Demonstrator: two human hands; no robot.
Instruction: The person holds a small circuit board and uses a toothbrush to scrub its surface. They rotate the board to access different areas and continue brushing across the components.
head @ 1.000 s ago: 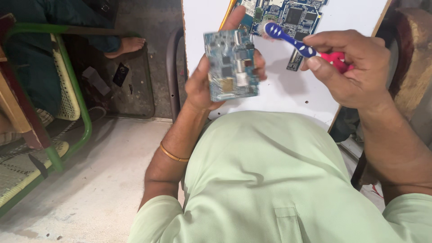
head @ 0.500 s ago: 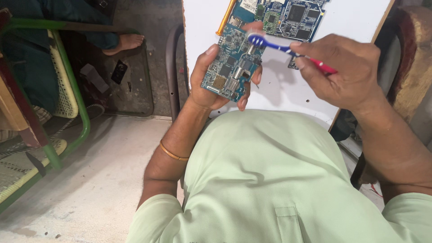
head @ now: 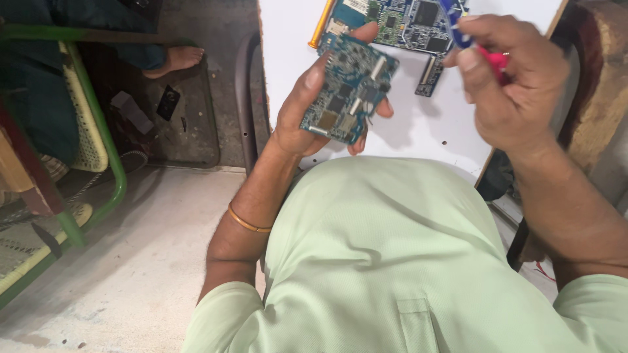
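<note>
My left hand (head: 307, 111) holds a small blue circuit board (head: 350, 88), tilted with its component side up, above the near edge of a white board (head: 288, 39). My right hand (head: 513, 78) grips a toothbrush (head: 481, 49) with a pink handle and a blue head; the head is raised near the frame's top, apart from the small board. A larger blue circuit board (head: 405, 19) lies flat on the white board, with an orange strip at its left and a small dark connector piece (head: 430, 75) below it.
A green metal chair frame (head: 104, 131) with a woven seat stands at the left. Another person's bare foot (head: 176, 60) rests on the dark floor at the top left, near small dark scraps (head: 168, 102). A brownish block (head: 602, 98) stands at the right.
The toothbrush has lifted off the small circuit board and moved up and right. My left hand has tilted and turned the board.
</note>
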